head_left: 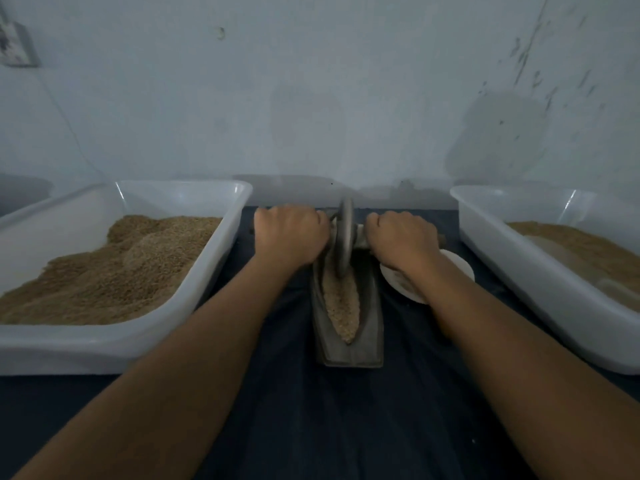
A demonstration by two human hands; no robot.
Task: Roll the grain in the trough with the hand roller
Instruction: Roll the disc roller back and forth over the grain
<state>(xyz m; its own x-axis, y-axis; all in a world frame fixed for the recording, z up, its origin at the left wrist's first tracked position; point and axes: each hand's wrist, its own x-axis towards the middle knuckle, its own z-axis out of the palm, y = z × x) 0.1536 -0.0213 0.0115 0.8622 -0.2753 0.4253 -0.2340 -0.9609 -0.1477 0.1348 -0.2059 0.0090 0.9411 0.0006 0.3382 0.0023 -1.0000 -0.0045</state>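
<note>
Head view catches rolling underway: left hand (290, 233) and right hand (401, 239) clench the grey metal disc roller (343, 242) handles at the far end of the narrow grey trough (372, 327) of tan grain (341, 306), likely needing a steady pull back next.

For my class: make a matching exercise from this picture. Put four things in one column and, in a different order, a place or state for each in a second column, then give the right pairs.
Things
1. left tray
2. trough
3. small white dish
4. roller wheel

Places or states
A. partly hidden under the right forearm
B. upright between the left hand and right hand
C. heaped with brown grain at the left edge of the dark cloth
D. narrow, dark, holding a strip of pale grain

Pairs: 1-C, 2-D, 3-A, 4-B
</note>
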